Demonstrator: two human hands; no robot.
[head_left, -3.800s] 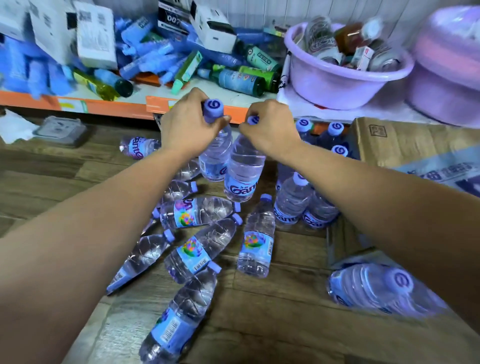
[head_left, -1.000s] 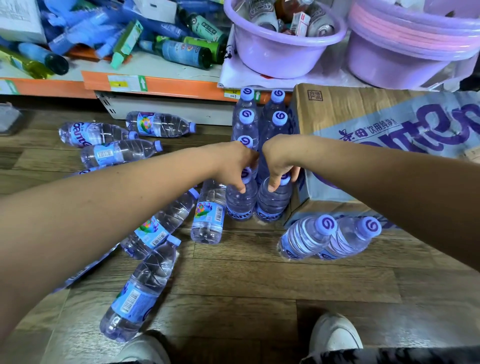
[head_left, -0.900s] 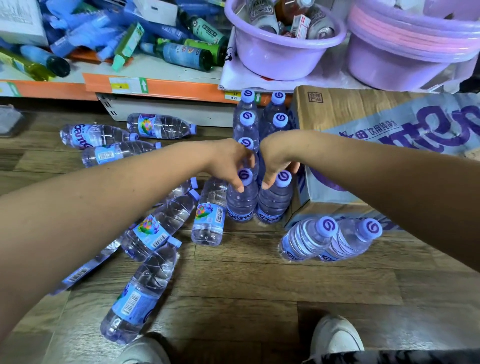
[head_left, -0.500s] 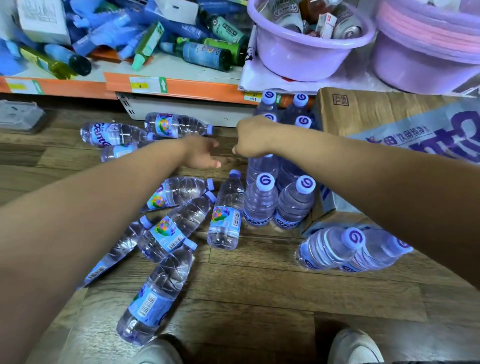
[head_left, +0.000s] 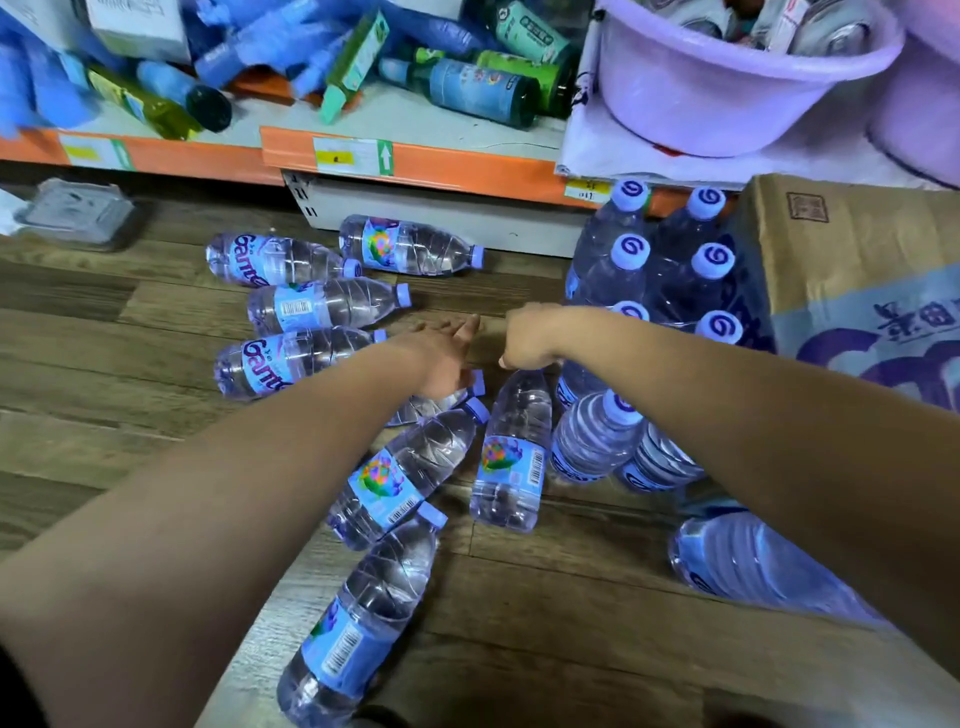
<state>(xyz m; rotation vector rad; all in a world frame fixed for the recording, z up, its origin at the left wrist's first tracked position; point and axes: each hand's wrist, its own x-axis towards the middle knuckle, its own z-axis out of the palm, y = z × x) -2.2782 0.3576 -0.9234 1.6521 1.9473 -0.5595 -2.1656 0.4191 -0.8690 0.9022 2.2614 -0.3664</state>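
Several clear water bottles with lilac caps lie scattered on the wooden floor (head_left: 156, 332), such as a lying bottle (head_left: 511, 457) at centre. A block of upright bottles (head_left: 628, 257) stands against a cardboard box (head_left: 831, 244). My left hand (head_left: 441, 353) reaches over the floor with straight fingers and holds nothing; a bottle cap (head_left: 478, 382) shows just under it. My right hand (head_left: 530, 338) hangs with fingers curled down over the neck end of the centre lying bottle. Whether it touches that bottle is hidden.
An orange-edged shelf (head_left: 441, 169) runs along the back, strewn with bottles and cartons. A lilac basin (head_left: 727, 98) full of items sits on it at right. A clear plastic tray (head_left: 78, 213) lies on the floor far left. Two more bottles (head_left: 753, 566) lie at lower right.
Both hands have come off the caps of the two front upright bottles and moved away and left. The left hand's fingers straightened. The view shifted closer.
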